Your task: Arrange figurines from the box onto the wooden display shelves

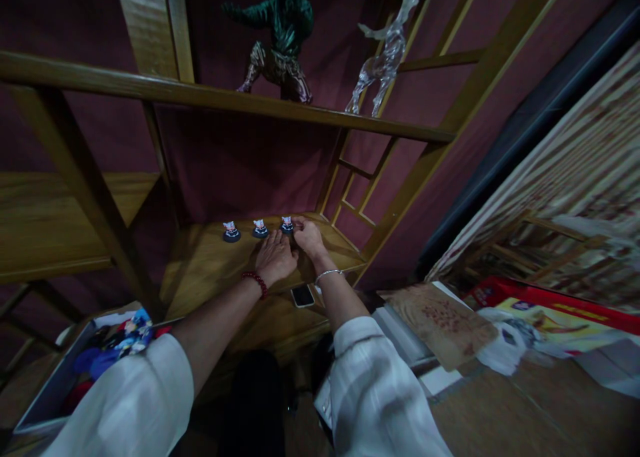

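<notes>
Three small white-headed figurines on round dark bases stand in a row on the wooden shelf board [200, 270]: a left figurine [231, 231], a middle figurine [260, 228] and a right figurine [287, 225]. My right hand [309, 237] has its fingers bent against the right side of the right figurine, and its fingertips are partly hidden. Palm down, my left hand [276, 255] rests with fingers stretched forward, just in front of the middle and right figurines; nothing shows in it. A red bead bracelet circles my left wrist, a silvery bangle my right.
A phone [303, 296] lies near the shelf's front edge. Above, the upper shelf [220, 97] carries a green statue [285, 37] and a clear deer figure [383, 60]. An open box [37, 393] with colourful figures stands lower left; packages [440, 317] lie at right.
</notes>
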Tool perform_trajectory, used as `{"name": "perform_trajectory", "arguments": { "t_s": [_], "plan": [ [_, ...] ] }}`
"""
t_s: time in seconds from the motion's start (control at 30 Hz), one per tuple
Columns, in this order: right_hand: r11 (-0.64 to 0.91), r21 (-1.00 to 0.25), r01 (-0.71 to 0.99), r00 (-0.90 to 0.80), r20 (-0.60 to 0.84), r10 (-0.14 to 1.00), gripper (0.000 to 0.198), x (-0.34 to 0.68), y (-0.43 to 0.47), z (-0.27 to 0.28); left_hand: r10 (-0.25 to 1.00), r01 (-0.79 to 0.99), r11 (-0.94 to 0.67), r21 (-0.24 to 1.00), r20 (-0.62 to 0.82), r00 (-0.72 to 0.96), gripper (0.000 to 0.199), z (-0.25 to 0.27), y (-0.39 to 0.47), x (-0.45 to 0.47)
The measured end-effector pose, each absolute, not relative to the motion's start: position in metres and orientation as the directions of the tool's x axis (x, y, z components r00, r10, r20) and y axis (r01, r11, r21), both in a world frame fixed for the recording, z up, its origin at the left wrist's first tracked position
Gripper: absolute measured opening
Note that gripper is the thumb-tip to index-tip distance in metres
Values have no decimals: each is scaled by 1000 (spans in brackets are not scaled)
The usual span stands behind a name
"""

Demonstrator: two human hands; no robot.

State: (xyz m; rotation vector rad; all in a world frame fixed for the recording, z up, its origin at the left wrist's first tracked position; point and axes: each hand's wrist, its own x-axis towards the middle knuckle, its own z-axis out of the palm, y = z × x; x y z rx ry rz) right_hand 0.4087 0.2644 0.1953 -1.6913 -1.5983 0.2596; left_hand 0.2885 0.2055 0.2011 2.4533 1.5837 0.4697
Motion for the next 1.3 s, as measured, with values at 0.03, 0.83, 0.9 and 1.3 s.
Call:
{"name": "perform_trajectory", "arguments": {
  "t_s": [0.03, 0.83, 0.9, 1.3],
  "plan": [
    [105, -675, 731, 202, 360, 911, 36, 410, 267, 193, 909, 850, -417, 321, 164, 384, 59, 201, 206, 288],
    [281, -801, 529, 209, 444, 871, 26, 386, 202, 188, 773, 706, -624, 334, 395, 496, 27, 202, 164, 264],
    [297, -797, 525, 201, 456, 867, 25, 378, 192, 188, 769, 697, -628, 345, 412, 489, 28, 203, 157, 259],
    [386, -760, 522, 227, 560, 797, 24, 339, 133, 184, 775, 688, -620, 378, 432, 461, 27, 197, 120, 231]
  ]
}}
